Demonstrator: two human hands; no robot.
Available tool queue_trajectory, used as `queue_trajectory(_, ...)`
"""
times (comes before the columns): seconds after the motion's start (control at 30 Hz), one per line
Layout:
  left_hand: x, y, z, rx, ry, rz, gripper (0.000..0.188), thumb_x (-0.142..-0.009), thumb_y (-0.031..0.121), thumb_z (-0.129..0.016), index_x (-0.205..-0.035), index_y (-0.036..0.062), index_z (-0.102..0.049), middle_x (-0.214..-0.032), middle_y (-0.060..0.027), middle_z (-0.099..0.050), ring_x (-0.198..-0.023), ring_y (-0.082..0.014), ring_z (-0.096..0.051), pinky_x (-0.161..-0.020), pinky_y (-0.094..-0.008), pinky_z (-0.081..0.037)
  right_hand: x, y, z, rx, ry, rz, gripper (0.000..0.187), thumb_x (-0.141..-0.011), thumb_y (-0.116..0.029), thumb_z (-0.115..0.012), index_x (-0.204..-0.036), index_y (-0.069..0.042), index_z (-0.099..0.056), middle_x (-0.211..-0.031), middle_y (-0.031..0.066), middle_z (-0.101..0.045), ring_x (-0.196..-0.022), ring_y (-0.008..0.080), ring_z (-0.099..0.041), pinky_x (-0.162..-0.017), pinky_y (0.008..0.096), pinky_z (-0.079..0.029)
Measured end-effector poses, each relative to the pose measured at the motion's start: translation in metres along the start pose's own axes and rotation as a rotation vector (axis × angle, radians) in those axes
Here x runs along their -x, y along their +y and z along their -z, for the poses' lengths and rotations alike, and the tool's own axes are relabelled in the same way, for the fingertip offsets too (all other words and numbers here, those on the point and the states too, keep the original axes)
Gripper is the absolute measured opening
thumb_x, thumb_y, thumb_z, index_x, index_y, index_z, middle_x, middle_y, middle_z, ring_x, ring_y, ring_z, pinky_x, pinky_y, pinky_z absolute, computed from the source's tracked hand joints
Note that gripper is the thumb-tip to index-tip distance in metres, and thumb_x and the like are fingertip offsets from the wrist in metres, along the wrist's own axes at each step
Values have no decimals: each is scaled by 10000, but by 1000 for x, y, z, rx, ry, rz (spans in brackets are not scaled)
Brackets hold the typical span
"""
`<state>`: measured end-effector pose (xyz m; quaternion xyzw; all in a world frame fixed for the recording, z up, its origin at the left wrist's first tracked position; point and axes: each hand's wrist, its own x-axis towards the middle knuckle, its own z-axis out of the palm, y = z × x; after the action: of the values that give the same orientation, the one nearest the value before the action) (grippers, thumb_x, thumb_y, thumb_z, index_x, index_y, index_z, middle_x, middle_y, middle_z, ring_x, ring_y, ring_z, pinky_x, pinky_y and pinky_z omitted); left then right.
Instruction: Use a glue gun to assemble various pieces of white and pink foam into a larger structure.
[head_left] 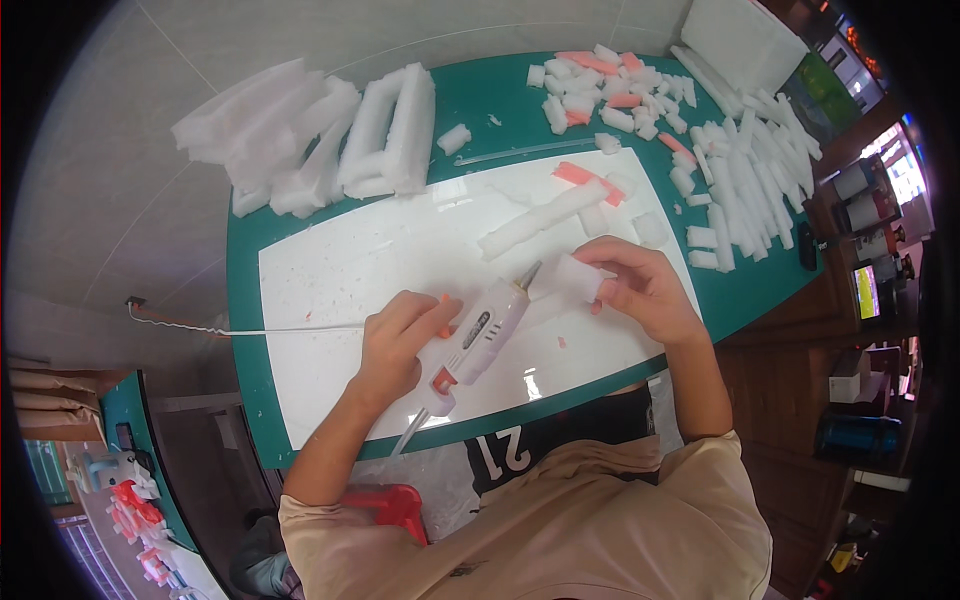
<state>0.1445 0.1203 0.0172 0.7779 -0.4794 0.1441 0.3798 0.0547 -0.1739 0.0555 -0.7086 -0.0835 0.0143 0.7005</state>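
Observation:
My left hand (397,338) is wrapped round the handle of a white hot glue gun (488,328) with an orange trigger. A clear glue stick (408,432) pokes out of its back end. The metal nozzle points up and to the right, close to a small white foam block (574,281). My right hand (648,288) pinches that block between thumb and fingers, above the white board (340,255). Farther back on the board lie a long white foam strip (535,224) and a pink foam strip (578,178), with small white pieces beside them.
On the green tabletop (470,95), large white foam pieces (265,130) and a rectangular foam frame (372,135) stand at the back left. Loose foam chunks (600,90) and long strips (745,185) pile up at right. A white cord (290,331) runs leftward to the wall.

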Motion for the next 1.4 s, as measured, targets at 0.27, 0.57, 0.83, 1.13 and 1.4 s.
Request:
queue_trajectory(0.27,-2,-2,0,149,-2,21,357,-656,17,-684,-1012,13,-658,-794,-83,-582,-694,-209,-598,-611,-300,-491,4,8,-1,-445,-4,-87,523,-933,-225,-602,-1366,7,-423,-1233,114,-519,-1016,202,-542,-703,291,-508)
queue_trajectory(0.57,-2,-2,0,163,-24,25,353,-669,36,-703,-1017,13,-654,-797,-86,-581,-698,-220,-596,-618,-304,-491,4,17,4,-713,14,-172,443,-945,-280,-511,-1277,10,-462,-1129,166,-569,-981,179,-543,-722,290,-456)
queue_trajectory(0.83,0,-4,0,144,-64,22,351,-671,-3,-666,-1021,12,-651,-822,-92,-583,-695,-217,-614,-614,-306,-508,3,30,0,-979,-3,-178,350,-961,-178,-491,-1282,-39,-492,-1260,226,-548,-1078,226,-549,-809,311,-447)
queue_trajectory(1.13,5,-4,-2,117,-108,-19,488,-574,-102,-640,-1044,31,-658,-860,-94,-574,-690,-208,-637,-567,-297,-522,2,28,-24,-995,-63,-219,380,-967,-224,-515,-1305,-51,-487,-1368,163,-489,-1153,225,-512,-824,306,-450)
queue_trajectory(1.4,8,-6,-4,117,-33,53,483,-577,-97,-638,-1044,25,-659,-875,-103,-578,-702,-215,-636,-580,-307,-528,0,35,-48,-1197,91,-203,361,-912,-161,-534,-1265,-99,-490,-1213,74,-548,-1138,222,-484,-876,354,-411)
